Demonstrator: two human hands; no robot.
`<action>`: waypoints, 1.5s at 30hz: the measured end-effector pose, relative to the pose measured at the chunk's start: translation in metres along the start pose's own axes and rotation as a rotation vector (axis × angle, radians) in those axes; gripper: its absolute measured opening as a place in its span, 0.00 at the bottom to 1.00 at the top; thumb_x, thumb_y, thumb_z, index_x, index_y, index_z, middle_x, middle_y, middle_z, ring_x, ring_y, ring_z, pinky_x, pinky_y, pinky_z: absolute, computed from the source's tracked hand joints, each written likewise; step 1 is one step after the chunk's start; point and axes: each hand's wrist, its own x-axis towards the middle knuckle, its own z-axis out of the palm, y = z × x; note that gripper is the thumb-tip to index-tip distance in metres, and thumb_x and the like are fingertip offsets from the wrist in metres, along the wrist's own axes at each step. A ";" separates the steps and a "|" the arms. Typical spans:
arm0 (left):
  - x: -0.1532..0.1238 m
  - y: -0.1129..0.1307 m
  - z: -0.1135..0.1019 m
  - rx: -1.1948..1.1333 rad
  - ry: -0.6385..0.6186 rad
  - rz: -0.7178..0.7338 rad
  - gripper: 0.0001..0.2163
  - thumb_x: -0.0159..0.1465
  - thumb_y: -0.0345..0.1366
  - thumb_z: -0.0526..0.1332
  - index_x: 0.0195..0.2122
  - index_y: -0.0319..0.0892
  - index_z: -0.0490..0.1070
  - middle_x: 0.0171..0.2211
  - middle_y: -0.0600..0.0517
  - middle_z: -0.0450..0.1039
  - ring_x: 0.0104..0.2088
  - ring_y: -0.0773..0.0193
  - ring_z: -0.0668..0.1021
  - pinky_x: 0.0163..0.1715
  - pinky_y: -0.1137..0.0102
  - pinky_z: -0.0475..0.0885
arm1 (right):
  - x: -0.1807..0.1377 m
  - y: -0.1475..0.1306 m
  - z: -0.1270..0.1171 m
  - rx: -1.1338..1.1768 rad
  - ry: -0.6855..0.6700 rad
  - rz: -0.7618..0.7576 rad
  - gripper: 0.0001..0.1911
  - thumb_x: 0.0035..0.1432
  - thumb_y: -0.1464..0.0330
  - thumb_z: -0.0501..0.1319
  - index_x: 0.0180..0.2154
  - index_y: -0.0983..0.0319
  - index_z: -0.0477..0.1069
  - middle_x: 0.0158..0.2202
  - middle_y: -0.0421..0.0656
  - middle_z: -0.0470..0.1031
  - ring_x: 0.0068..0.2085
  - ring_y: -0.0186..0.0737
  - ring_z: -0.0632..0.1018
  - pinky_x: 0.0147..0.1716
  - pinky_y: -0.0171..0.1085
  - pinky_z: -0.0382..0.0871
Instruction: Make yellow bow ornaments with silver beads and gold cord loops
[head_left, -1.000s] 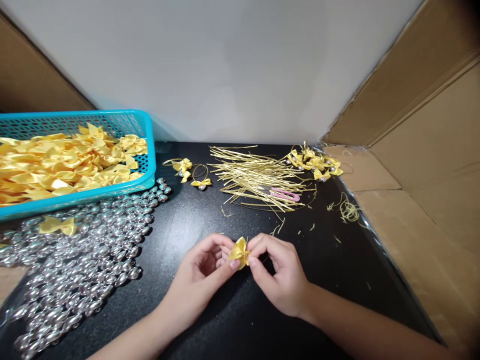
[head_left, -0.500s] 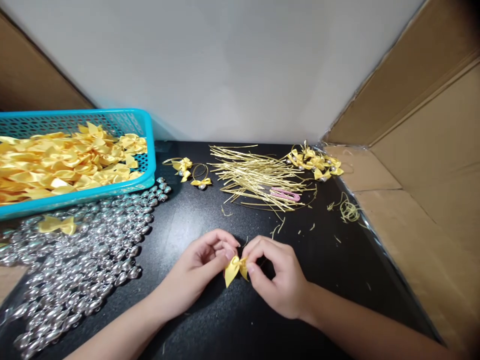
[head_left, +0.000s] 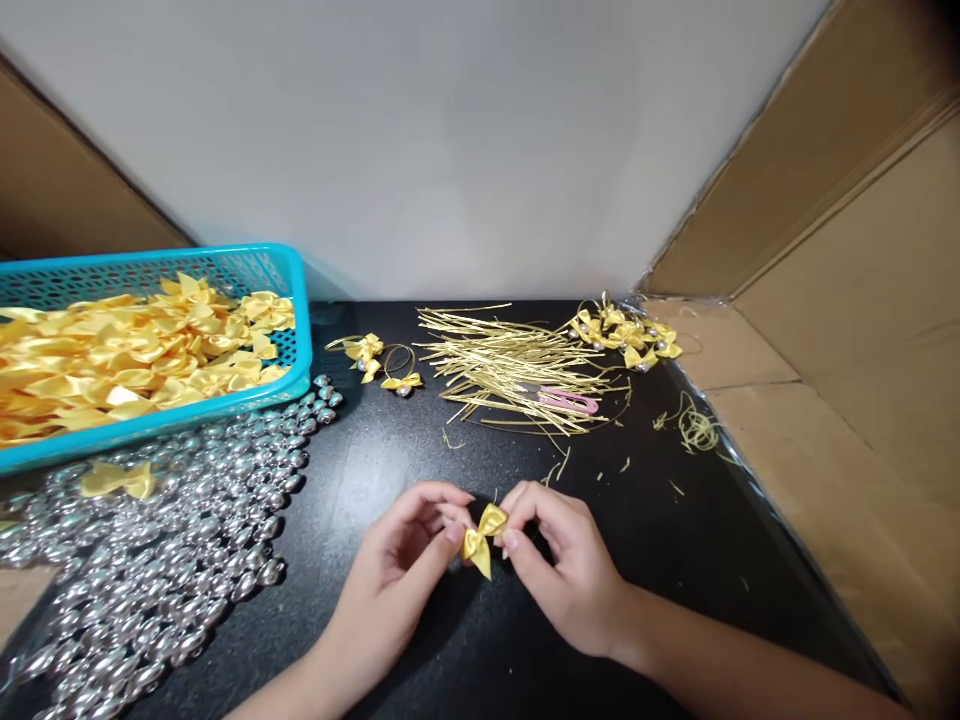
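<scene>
A yellow satin ribbon bow (head_left: 482,540) is held tilted between both hands, just above the black tabletop. My left hand (head_left: 416,555) pinches its lower left loop between thumb and fingers. On the other side, my right hand (head_left: 562,560) closes thumb and forefinger at the bow's right edge. Whether a cord or bead is tucked behind the bow is hidden by the fingers. Beyond the hands lies a loose pile of gold cords (head_left: 510,365) with a pink thread snipper or clip (head_left: 568,401) on top.
A turquoise basket (head_left: 303,330) full of yellow bows stands at the left. Silver beads (head_left: 202,510) spread in front of it, with one bow (head_left: 118,480) on them. Bows with beads and cord loops (head_left: 626,332) lie at the back right. Cardboard walls (head_left: 847,290) border the table.
The bow has turned between my fingers and now tilts, its tail pointing down. Both hands have shifted slightly. The whole view has moved a little upward, so things sit lower.
</scene>
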 end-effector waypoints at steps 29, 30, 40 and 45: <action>-0.002 -0.006 -0.001 0.068 0.060 0.027 0.11 0.65 0.47 0.58 0.35 0.46 0.67 0.24 0.60 0.63 0.24 0.70 0.65 0.24 0.78 0.63 | -0.021 -0.014 0.016 0.253 -0.140 0.243 0.14 0.66 0.58 0.50 0.33 0.61 0.61 0.20 0.33 0.56 0.21 0.30 0.59 0.22 0.33 0.52; -0.001 -0.006 -0.001 0.068 0.054 0.031 0.10 0.65 0.47 0.58 0.35 0.46 0.66 0.25 0.59 0.64 0.25 0.70 0.66 0.25 0.78 0.64 | -0.023 -0.014 0.018 0.296 -0.153 0.259 0.15 0.66 0.56 0.50 0.33 0.61 0.61 0.20 0.33 0.56 0.21 0.30 0.59 0.22 0.33 0.52; -0.004 -0.009 0.004 0.204 0.084 0.164 0.07 0.65 0.38 0.60 0.31 0.44 0.65 0.22 0.59 0.68 0.22 0.71 0.68 0.22 0.78 0.64 | -0.023 -0.007 0.027 0.523 -0.050 0.477 0.19 0.63 0.50 0.53 0.32 0.59 0.58 0.19 0.31 0.55 0.20 0.28 0.57 0.21 0.31 0.50; -0.005 -0.010 0.006 0.256 0.093 0.257 0.04 0.65 0.31 0.59 0.32 0.45 0.66 0.23 0.59 0.70 0.22 0.71 0.70 0.21 0.80 0.65 | -0.019 -0.009 0.026 0.554 -0.026 0.527 0.20 0.61 0.51 0.56 0.30 0.59 0.57 0.17 0.29 0.54 0.19 0.27 0.56 0.20 0.31 0.50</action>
